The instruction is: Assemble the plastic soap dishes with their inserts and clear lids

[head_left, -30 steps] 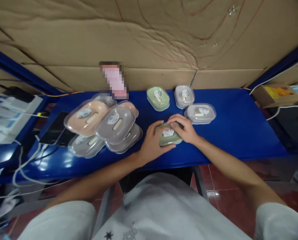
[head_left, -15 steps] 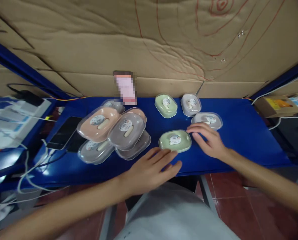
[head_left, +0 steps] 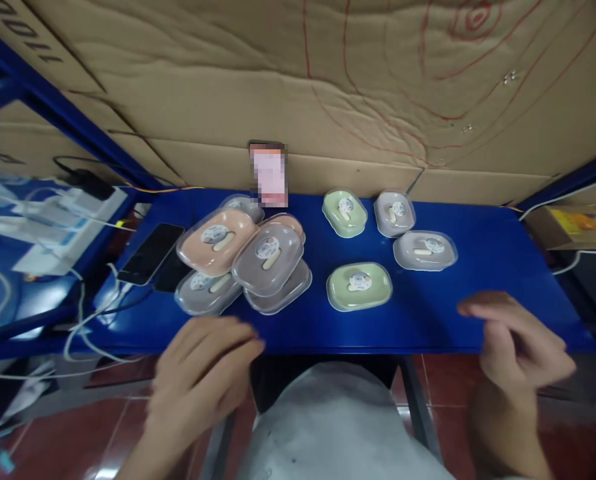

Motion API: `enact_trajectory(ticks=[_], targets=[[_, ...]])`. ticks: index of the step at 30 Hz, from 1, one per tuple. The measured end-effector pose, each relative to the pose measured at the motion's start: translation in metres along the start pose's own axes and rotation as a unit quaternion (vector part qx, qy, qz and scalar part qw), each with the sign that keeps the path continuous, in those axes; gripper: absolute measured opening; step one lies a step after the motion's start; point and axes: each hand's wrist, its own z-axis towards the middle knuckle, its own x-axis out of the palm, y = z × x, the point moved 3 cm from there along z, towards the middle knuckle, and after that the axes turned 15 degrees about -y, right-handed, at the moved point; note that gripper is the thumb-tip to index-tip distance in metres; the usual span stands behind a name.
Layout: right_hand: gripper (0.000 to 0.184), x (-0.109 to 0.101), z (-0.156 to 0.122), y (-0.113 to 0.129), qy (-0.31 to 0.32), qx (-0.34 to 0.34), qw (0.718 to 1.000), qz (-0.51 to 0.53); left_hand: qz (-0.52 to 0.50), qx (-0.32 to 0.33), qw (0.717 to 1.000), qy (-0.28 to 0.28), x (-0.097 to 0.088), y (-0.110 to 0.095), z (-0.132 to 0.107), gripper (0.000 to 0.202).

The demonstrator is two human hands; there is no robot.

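Observation:
My left hand [head_left: 205, 373] is over the table's front edge, below a pile of lidded plastic boxes [head_left: 269, 260]. Its fingers are loosely curled together, and I see nothing in them. My right hand [head_left: 521, 343] is at the front right, apart from every box, fingers bent inward with nothing visible in them. Nearest between the hands lies a green box [head_left: 373, 297] with a clear lid and round label. Behind it are another green box [head_left: 332, 201], a small grey box [head_left: 384, 217] and a wider grey box [head_left: 403, 252]. A peach box [head_left: 233, 230] tops the pile.
A phone with a blurred screen [head_left: 271, 175] leans against the cardboard wall [head_left: 218, 87]. At left are a dark phone [head_left: 152, 255], white cables [head_left: 71, 327] and a power strip [head_left: 61, 243]. A blue frame post [head_left: 568, 170] and cardboard box [head_left: 553, 227] stand at right.
Both hands have come away from the front green box: the left moved left and toward me, the right moved right and toward me. Their fingers have curled. The view has shifted slightly.

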Motion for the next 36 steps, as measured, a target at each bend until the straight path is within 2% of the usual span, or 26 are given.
enact_trajectory(ticks=[1, 2, 3, 5, 7, 10, 13, 17, 22, 26, 29, 32, 34, 36], targets=[[0.029, 0.012, -0.003, -0.007, -0.047, 0.026, 0.999, -0.007, -0.010, 0.031, 0.999, -0.010, 0.018, 0.001, 0.007, 0.020], [0.025, 0.025, -0.005, -0.014, -0.063, 0.050, 0.997, -0.018, -0.037, 0.073, 0.997, 0.000, 0.038, -0.002, 0.013, 0.019], [0.022, 0.038, -0.007, -0.020, -0.049, 0.068, 0.996, -0.022, -0.077, 0.101, 0.991, 0.028, 0.060, -0.007, 0.016, 0.019], [0.021, 0.064, -0.008, -0.032, 0.036, 0.088, 0.995, -0.007, -0.139, 0.103, 0.981, 0.085, 0.101, -0.022, 0.015, 0.023], [0.022, 0.088, -0.008, -0.040, 0.152, 0.069, 0.986, 0.026, -0.182, 0.075, 0.971, 0.132, 0.133, -0.038, 0.005, 0.024], [0.023, 0.113, -0.007, -0.050, 0.273, 0.015, 0.959, 0.069, -0.218, -0.008, 0.968, 0.127, 0.157, -0.048, -0.011, 0.023], [0.029, 0.123, -0.010, -0.055, 0.284, -0.006, 0.956, 0.073, -0.229, -0.095, 0.965, 0.082, 0.154, -0.040, -0.020, 0.022], [0.038, 0.114, -0.020, -0.049, 0.233, -0.013, 0.968, 0.095, -0.203, -0.113, 0.972, 0.030, 0.137, -0.020, -0.024, 0.026], [0.032, 0.107, -0.023, -0.056, 0.190, -0.045, 0.978, 0.067, -0.204, -0.105, 0.972, 0.047, 0.134, -0.004, -0.032, 0.024], [0.025, 0.106, -0.017, -0.081, 0.119, -0.012, 0.993, -0.002, -0.241, -0.125, 0.961, 0.055, 0.137, -0.001, -0.032, 0.023], [0.022, 0.103, -0.016, -0.094, 0.090, 0.010, 0.995, -0.033, -0.265, -0.087, 0.959, 0.044, 0.138, -0.004, -0.032, 0.020], [0.020, 0.097, -0.015, -0.098, 0.064, 0.013, 0.997, -0.047, -0.252, -0.005, 0.964, 0.087, 0.138, -0.010, -0.035, 0.016], [0.020, 0.090, -0.012, -0.095, 0.035, 0.013, 0.997, -0.063, -0.218, 0.039, 0.970, 0.103, 0.130, -0.012, -0.035, 0.015], [0.021, 0.081, -0.011, -0.088, 0.018, 0.022, 0.997, -0.074, -0.170, 0.033, 0.983, 0.058, 0.109, -0.009, -0.031, 0.020]])
